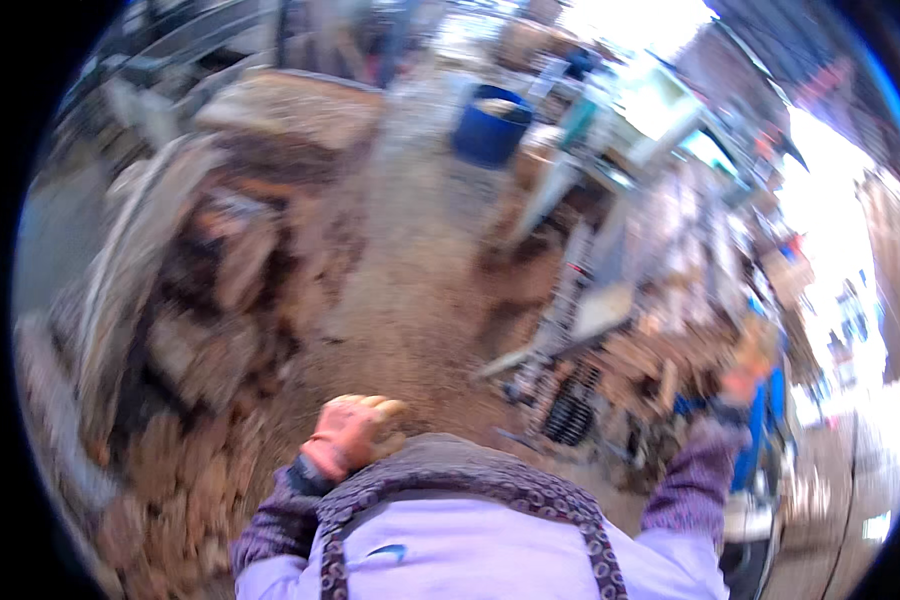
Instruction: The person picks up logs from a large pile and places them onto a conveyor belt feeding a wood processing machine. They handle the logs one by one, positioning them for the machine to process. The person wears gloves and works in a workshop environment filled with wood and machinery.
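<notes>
My left hand [355, 432], in an orange glove with yellowish fingers, is in front of my waist on the left. Its fingers are loosely bent, apart from the thumb, and nothing shows in them. My right hand [748, 365], gloved too, is stretched out to the right and smeared by motion, so its fingers cannot be made out. It is nearest to a pile of split wood pieces [635, 360] and a blue upright object [760, 430]. Whether it touches either is unclear. A patterned apron [450, 475] covers my front.
A strip of brown floor [400, 260] runs ahead. On the left lie wood scraps [195, 460] beside a long curved timber [130, 290]. A blue bucket [490, 128] stands farther ahead. Pale machinery [650, 110] and a black slatted piece [572, 408] are on the right.
</notes>
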A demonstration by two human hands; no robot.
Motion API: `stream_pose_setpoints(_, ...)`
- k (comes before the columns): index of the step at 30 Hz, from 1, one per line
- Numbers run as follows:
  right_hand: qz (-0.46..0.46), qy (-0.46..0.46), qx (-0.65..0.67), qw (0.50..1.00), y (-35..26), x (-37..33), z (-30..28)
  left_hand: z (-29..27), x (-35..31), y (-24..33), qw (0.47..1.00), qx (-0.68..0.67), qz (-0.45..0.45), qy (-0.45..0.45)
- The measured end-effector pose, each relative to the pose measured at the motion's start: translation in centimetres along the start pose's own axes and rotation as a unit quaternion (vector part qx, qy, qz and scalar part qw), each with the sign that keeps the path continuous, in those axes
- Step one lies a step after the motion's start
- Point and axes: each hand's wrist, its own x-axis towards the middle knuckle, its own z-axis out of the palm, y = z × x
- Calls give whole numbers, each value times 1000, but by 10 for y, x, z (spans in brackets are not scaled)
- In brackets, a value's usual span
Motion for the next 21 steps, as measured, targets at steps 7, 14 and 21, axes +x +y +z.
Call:
stream_pose_setpoints(7,-232,-127,244,933,-120,-52,119,2,-38,7,993,71,-98,-10)
stream_pose_setpoints(14,-312,-326,466,761,-255,-123,226,-26,-63,34,934,-167,-243,201)
stream_pose_setpoints(21,-506,-403,522,556,-440,-165,240,-125,-88,-46,577,-604,-158,526)
